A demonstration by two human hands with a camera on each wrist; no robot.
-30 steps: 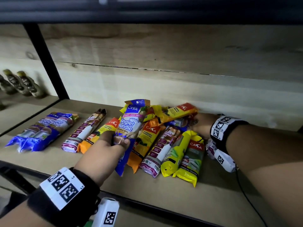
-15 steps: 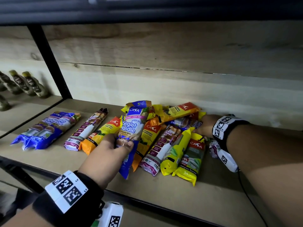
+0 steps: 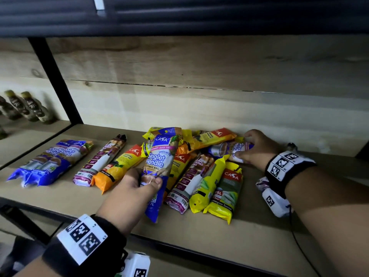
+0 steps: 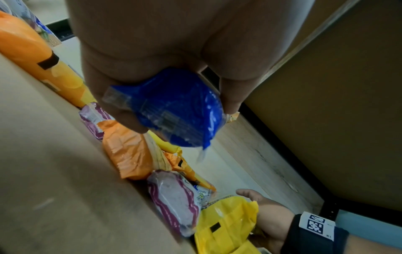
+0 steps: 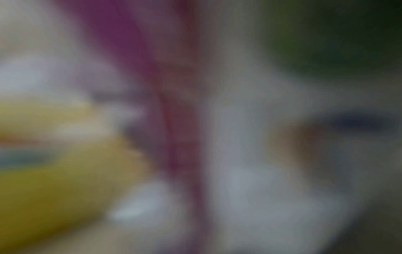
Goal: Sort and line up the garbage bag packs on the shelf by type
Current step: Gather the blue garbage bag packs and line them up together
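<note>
Garbage bag packs (image 3: pixel 201 172) lie heaped mid-shelf. Head view: left hand (image 3: pixel 137 186) grips a blue Singlet Handle pack (image 3: pixel 159 166), lifted clearer of the heap than a second ago. Right hand (image 3: pixel 257 148), fingers curled, has dragged a second Singlet pack (image 3: pixel 235 149) into sight, so two more for the blue pair (image 3: pixel 50 162) far left. Plank shelf (image 3: pixel 199 234), bottles (image 3: pixel 26 105) next bay.

Left wrist: fingers (image 4: pixel 108 98) wrap the blue pack's end.

Right wrist: blur.

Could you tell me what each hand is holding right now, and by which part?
Left hand grips the blue Singlet Handle pack near its lower end. Right hand grips a second Singlet Handle pack in the pile at its near end.
</note>
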